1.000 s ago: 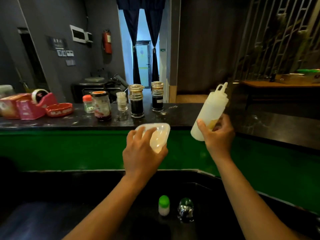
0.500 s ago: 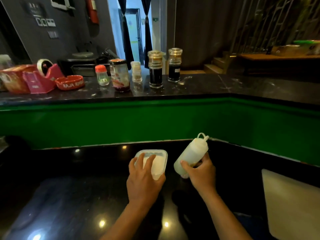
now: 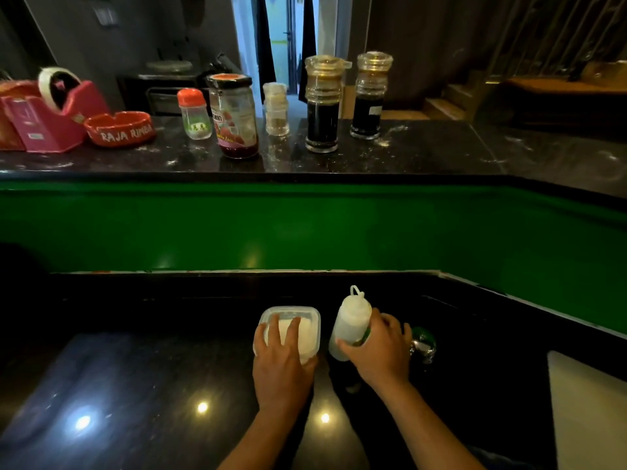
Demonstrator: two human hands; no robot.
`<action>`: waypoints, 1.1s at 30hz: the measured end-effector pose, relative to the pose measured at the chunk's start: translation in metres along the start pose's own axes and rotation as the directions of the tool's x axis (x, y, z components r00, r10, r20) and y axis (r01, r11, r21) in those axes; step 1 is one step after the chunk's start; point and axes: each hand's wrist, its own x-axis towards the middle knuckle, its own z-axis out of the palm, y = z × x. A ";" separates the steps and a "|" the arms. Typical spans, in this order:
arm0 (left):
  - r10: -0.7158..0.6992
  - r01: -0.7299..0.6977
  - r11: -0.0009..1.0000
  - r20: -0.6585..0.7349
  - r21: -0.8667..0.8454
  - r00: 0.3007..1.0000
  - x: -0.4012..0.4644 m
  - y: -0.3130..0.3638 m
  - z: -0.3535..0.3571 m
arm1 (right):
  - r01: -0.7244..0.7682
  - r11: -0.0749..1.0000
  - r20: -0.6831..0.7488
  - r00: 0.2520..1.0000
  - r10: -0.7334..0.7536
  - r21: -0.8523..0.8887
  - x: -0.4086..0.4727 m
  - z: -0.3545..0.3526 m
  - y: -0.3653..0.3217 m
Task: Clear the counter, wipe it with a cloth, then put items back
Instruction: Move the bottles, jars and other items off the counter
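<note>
On counter, hands (image 3: 283,361) grip tub (image 3: 291,329), bottle (image 3: 350,322).

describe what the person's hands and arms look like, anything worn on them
Both forearms are bare up to the bottom edge of the picture: no sleeves, gloves or watch show. No rings or bracelets can be made out on the left hand or right hand, though the light is dim.

**A café or small eatery's service bar**

A raised black stone counter (image 3: 390,154) on a green front carries condiment bottles (image 3: 321,106), a jam jar (image 3: 234,117), shakers, a red ashtray (image 3: 118,128) printed "RAJA RIMBA" and a pink tape dispenser (image 3: 61,113). Beyond, dimly lit, stands what may be a dining table (image 3: 556,88) and a curtained doorway (image 3: 286,39).
</note>
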 end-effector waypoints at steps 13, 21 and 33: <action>0.004 -0.006 1.000 0.082 0.030 0.997 -0.015 -0.009 0.029 | 0.079 0.991 0.054 0.996 -0.073 -0.112 0.005 0.015 0.004; -0.095 0.032 0.977 0.293 0.212 0.951 -0.022 0.006 0.005 | 0.057 0.997 0.110 0.993 -0.050 -0.060 -0.002 0.009 0.005; 0.051 -0.051 0.998 0.000 -0.037 0.999 0.003 0.024 -0.097 | 0.221 0.975 -0.226 0.952 -0.208 0.034 -0.013 -0.059 -0.011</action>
